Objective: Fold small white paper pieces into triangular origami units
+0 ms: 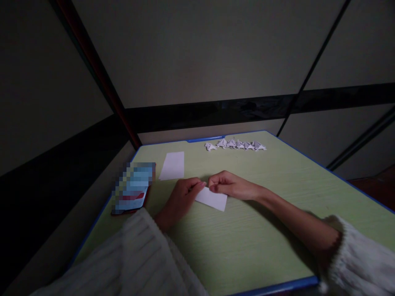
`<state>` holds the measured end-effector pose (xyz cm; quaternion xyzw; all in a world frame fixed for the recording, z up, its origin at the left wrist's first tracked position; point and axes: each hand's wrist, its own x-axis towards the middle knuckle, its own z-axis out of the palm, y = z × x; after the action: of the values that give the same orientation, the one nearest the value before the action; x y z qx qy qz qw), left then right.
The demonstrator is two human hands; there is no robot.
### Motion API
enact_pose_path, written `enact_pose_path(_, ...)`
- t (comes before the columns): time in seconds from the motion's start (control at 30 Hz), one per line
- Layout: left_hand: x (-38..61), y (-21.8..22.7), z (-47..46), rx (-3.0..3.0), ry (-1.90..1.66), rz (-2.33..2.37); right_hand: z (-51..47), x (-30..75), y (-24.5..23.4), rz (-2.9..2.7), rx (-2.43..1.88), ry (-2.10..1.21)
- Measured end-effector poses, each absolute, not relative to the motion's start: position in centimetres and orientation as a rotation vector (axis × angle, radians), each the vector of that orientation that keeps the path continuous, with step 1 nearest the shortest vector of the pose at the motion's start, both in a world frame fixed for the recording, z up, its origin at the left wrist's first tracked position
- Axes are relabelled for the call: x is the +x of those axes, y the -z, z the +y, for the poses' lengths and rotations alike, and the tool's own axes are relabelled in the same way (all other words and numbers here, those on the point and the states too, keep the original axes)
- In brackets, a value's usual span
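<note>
A small white paper rectangle (212, 198) lies on the pale green table (247, 238). My left hand (182, 197) pinches its near-left corner, fingers closed on the paper. My right hand (230, 185) is curled over the paper's top edge, fingers pressed together on it. Both arms wear white knitted sleeves.
A second white paper sheet (172, 165) lies to the back left. A row of several folded white paper pieces (236, 144) sits along the far edge. A phone in a red case (133, 188) rests at the left edge. The table has a blue rim.
</note>
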<state>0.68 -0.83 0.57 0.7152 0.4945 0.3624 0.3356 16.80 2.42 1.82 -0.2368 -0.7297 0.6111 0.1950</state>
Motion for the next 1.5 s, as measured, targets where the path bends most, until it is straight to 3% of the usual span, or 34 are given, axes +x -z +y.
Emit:
enact_pose_path(0.53, -0.7, -0.5, -0.2, 1.828, -1.085, 1.508, 3.6, 18.8, -2.0, -2.152, -0.743, -1.592)
enact_pose_path(0.6, -1.2, -0.7, -0.1, 1.712, -1.184, 1.619, 3.8, 19.5, -2.0, -2.222, -0.816, -1.375)
enact_pose_path(0.77, -1.0, -1.1, -0.2, 1.458, -1.191, 1.658, 3.5, 19.8, -2.0, -2.384, -0.718, -0.160)
enact_pose_path(0.93, 0.4, -0.6, -0.4, 1.388, -1.111, 1.567, 2.2, 17.8, -1.9, -2.529, -0.448, 0.450)
enact_pose_path(1.03, 0.4, -0.5, -0.3, 1.562, -1.122, 1.529, 1.8, 17.4, -1.8, -2.493, -0.434, 0.490)
enact_pose_path(1.2, 0.0, -0.6, -0.9, 2.210, -1.270, 1.375, 2.0, 17.6, -1.5, -2.504, -0.594, 0.257)
enact_pose_path(1.5, 0.1, -0.2, -1.3, 2.739, -1.072, 1.324, 1.9, 17.4, -1.3, -2.489, -0.656, 0.003)
